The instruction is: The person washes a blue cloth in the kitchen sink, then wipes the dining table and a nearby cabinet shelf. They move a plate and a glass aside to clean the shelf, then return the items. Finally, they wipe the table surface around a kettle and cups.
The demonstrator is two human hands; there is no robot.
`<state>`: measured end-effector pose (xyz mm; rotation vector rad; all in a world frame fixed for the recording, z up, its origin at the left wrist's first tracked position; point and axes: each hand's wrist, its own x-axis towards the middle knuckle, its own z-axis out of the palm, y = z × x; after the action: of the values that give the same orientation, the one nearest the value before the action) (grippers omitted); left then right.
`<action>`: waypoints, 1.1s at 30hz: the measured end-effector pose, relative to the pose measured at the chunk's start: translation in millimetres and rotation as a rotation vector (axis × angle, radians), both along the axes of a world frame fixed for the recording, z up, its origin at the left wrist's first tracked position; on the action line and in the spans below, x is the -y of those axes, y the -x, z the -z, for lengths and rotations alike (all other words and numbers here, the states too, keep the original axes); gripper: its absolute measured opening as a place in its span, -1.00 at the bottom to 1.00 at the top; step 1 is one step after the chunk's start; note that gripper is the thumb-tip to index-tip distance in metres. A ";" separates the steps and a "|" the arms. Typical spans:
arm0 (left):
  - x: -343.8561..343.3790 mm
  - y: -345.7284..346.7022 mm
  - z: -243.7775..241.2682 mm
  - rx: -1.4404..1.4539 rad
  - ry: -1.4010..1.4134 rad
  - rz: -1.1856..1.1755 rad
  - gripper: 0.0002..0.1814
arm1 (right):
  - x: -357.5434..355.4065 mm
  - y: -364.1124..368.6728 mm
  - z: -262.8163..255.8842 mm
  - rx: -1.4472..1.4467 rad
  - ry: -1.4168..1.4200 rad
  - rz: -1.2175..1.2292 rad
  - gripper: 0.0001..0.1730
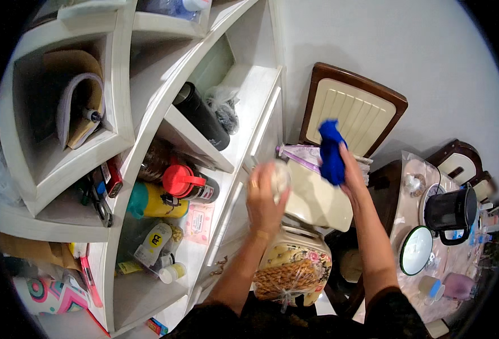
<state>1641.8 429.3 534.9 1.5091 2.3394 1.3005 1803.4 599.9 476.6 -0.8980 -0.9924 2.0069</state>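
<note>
My left hand (263,199), with a ring on one finger, is closed around a pale, roundish item (281,180) that is blurred; I cannot tell what it is. In my right hand (350,173) is a bunched blue cloth (332,152), held up in front of a cream chair back (351,116). Beneath both hands lies the cream chair seat (317,199), with a purple-edged patterned item (302,156) at its far side. Nearer to me, a clear bag of brown twisted pieces (287,277) rests on a floral cushion (319,254).
White shelves (226,165) on the left hold a black tumbler (203,116), a red-lidded bottle (186,182), a yellow bottle (160,201) and a plastic container (154,245). At right, a covered table (408,169) bears a black kettle (451,212) and a white dish with a dark rim (417,250).
</note>
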 end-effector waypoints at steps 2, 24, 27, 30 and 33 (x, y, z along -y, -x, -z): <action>45.9 -19.2 14.5 0.046 0.124 0.107 -0.28 | -37.4 54.4 -10.7 0.152 -0.257 -0.083 -0.32; 137.4 43.0 46.2 -0.157 0.109 0.107 -0.23 | -181.5 337.8 12.1 1.073 -1.678 -0.189 -0.46; 140.5 44.7 46.3 -0.119 0.152 0.089 -0.28 | -179.6 283.3 10.8 0.945 -1.727 -0.007 -0.55; 143.9 49.4 45.4 -0.110 0.152 0.104 -0.29 | -170.9 235.0 11.5 1.029 -1.625 0.098 -0.59; 141.4 49.8 48.3 -0.126 0.133 0.135 -0.28 | -169.8 232.7 0.8 1.156 -1.602 0.057 -0.67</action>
<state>1592.0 287.9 486.7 1.7180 2.2978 1.0263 1570.7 769.6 475.8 -0.9165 -2.4434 -0.0301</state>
